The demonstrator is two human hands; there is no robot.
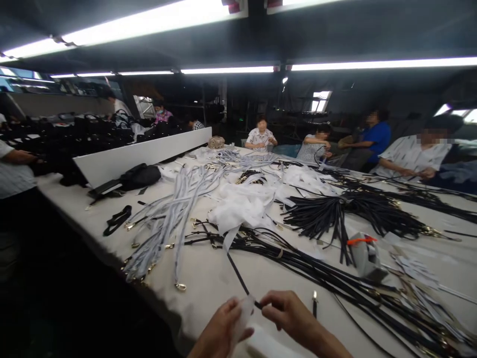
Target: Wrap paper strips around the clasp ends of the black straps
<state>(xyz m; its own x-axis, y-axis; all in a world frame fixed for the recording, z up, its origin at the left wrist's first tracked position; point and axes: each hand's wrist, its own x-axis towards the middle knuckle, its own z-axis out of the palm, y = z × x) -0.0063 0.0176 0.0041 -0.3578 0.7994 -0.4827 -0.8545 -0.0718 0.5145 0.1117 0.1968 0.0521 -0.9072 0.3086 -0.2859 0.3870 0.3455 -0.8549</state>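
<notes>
Near the front edge of the table, a thin black strap [238,273] runs from the pile toward my two hands. My left hand [223,323] is closed on a strip of thin white wrapping paper [244,314] beside the strap's near end. Thumb and fingers of my right hand [288,311] pinch the black strap where it meets the paper. Another whitish strip [230,237] lies around the strap's far part. To the right of my right hand lies a short dark strap end with a metal clasp [315,298].
Wrapped straps with gold clasps [182,199] lie to the left, crumpled white paper [242,204] in the middle. Bundled black straps [298,263] stretch rightward past a tape dispenser [367,258]. A white board [149,154] borders the far left. Several people sit around the table.
</notes>
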